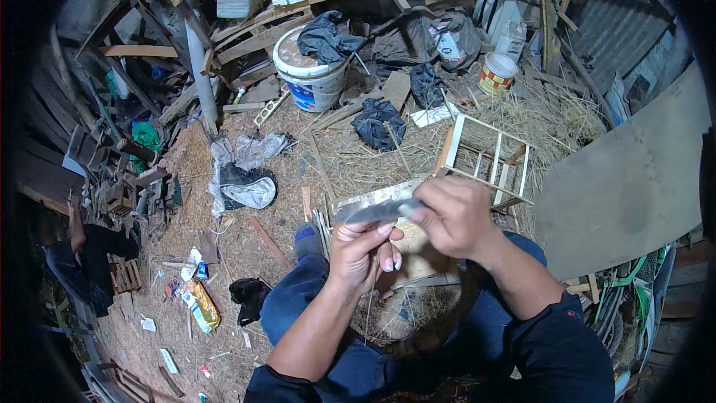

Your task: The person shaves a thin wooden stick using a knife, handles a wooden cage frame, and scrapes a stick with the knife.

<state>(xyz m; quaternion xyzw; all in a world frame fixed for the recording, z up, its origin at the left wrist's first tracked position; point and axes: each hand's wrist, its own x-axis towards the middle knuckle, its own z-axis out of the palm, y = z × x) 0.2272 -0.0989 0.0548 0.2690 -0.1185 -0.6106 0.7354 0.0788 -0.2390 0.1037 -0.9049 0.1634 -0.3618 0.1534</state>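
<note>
My right hand (pixel 456 215) is closed around the handle end of a knife, whose broad dark grey blade (pixel 379 211) points left. The handle itself is hidden by the fingers. Just under the blade, my left hand (pixel 356 252) is closed in a pinch, thumb and fingers close to the blade's underside. A thin strip (pixel 368 310) hangs from the left fingers down toward my lap. Below the hands, a pale wooden board (pixel 406 277) lies across a round wooden block (pixel 418 313) between my legs.
A small wooden frame (pixel 488 157) stands just beyond my right hand. A white bucket (pixel 309 78), black bags (pixel 378 125) and a smaller tub (pixel 498 73) stand farther back. A large sheet (pixel 623 179) leans at right. Another person (pixel 93 261) sits at far left.
</note>
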